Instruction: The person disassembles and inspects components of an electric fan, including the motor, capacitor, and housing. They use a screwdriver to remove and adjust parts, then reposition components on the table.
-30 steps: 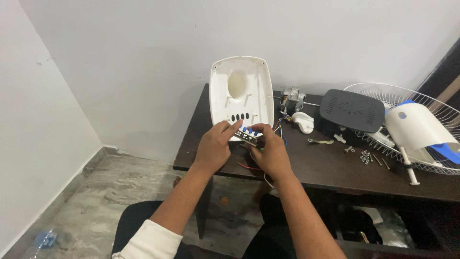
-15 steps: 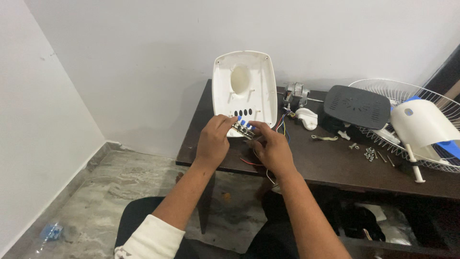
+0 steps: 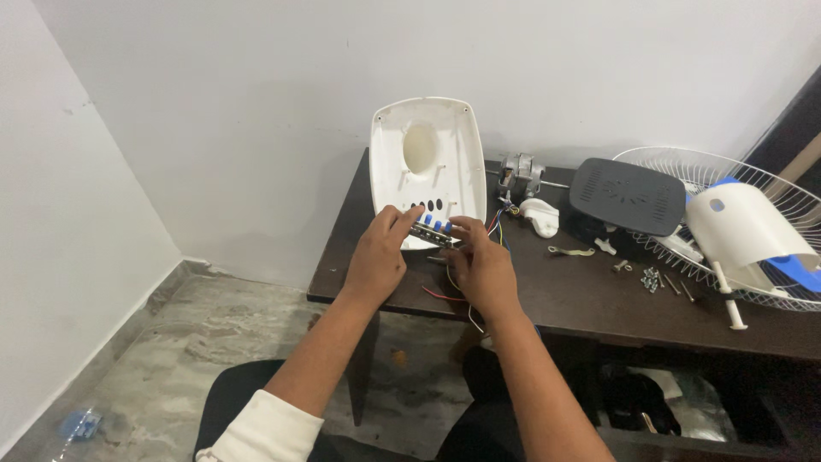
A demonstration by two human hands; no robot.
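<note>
White plastic cover [image 3: 428, 171] stands tilted on the bench [image 3: 564, 295]; both hands, left [image 3: 375, 261] and right [image 3: 484, 269], pinch the blue-buttoned switch strip [image 3: 434, 230] at its lower edge. Best held level, buttons facing the slots, wires [image 3: 445, 293] kept clear.

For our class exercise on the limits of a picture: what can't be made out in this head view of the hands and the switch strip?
- Switch strip: its ends hidden by the left hand and right hand.
- Coloured wires: ends hidden behind the right hand.
- Wire fan guard: cut off by the right edge.
- Screws: too small.
</note>
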